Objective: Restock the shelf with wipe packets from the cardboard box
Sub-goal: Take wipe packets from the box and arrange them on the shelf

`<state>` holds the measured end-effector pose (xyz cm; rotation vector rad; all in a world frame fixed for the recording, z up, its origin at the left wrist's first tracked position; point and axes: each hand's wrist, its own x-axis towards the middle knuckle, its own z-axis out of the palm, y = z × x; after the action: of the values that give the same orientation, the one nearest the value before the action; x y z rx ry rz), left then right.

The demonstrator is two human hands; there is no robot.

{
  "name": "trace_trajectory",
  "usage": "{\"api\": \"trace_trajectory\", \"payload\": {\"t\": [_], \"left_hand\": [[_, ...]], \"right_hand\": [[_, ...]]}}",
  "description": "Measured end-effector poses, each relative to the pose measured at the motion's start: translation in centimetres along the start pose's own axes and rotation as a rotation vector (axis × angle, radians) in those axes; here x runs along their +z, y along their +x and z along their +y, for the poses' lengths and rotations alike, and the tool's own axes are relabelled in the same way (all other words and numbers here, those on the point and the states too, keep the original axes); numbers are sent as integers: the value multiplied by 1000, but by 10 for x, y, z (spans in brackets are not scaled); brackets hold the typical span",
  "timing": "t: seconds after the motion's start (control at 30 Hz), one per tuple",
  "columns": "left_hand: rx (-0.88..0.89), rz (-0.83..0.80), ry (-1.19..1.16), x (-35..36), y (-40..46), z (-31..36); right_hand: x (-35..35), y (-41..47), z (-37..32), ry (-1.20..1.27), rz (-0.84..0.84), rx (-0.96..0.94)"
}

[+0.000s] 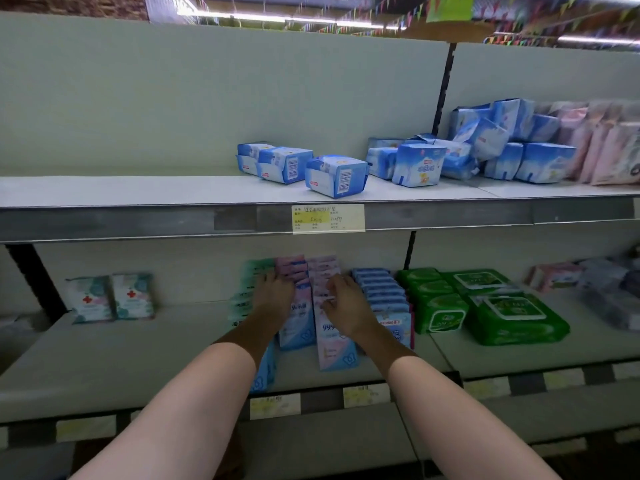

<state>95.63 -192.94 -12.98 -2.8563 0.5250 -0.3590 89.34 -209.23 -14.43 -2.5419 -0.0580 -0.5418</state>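
Observation:
Both my arms reach into the lower shelf (138, 362). My left hand (273, 292) rests on a row of upright pink-and-blue wipe packets (296, 320), beside green-white packets (249, 289). My right hand (343, 306) lies on the neighbouring pink-and-blue row (334, 344), fingers bent over the packet tops; whether it pinches one I cannot tell. The front packet of that row stands out toward the shelf edge. No cardboard box is in view.
Blue packets (381, 292) and green wipe packs (502, 313) fill the lower shelf to the right. Two red-cross packets (110, 297) stand at its left. The upper shelf (138, 190) carries blue packs (336, 174) and a heap of blue and pink ones (519, 143).

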Motion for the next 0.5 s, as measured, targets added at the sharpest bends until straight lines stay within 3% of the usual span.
{"api": "trace_trajectory", "payload": {"t": [0.23, 0.5], "left_hand": [[-54, 44, 10, -1, 9, 7], [-99, 39, -257, -6, 2, -3]], "right_hand": [[-5, 3, 12, 0, -8, 8], [4, 10, -2, 66, -129, -45]]}}
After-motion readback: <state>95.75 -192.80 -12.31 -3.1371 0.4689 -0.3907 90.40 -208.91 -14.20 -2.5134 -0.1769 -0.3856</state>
